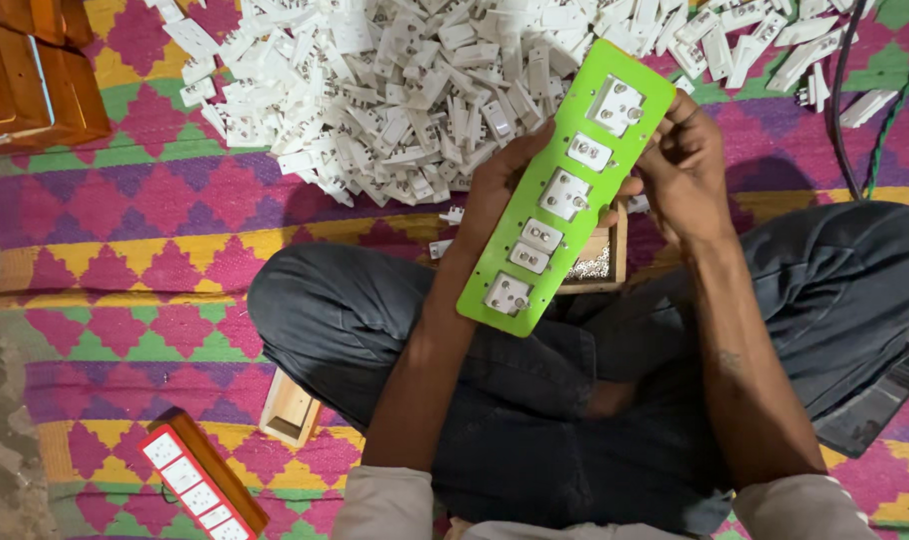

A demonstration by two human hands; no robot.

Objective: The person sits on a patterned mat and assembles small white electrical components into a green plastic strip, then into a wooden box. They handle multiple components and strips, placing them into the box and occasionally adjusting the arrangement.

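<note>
A long bright green plate fitted with several white sockets and switches is held tilted over my lap. My left hand grips it from underneath along its left edge. My right hand holds its right edge near the upper end, fingers curled against the plate. Below the plate, a small wooden box of tiny metal screws rests between my crossed legs, mostly hidden.
A big heap of white plastic switch and socket parts lies ahead on the patterned mat. Wooden boxes stand at the far left. A red-faced finished switchboard and a small wooden block lie near my left knee. Cables run at right.
</note>
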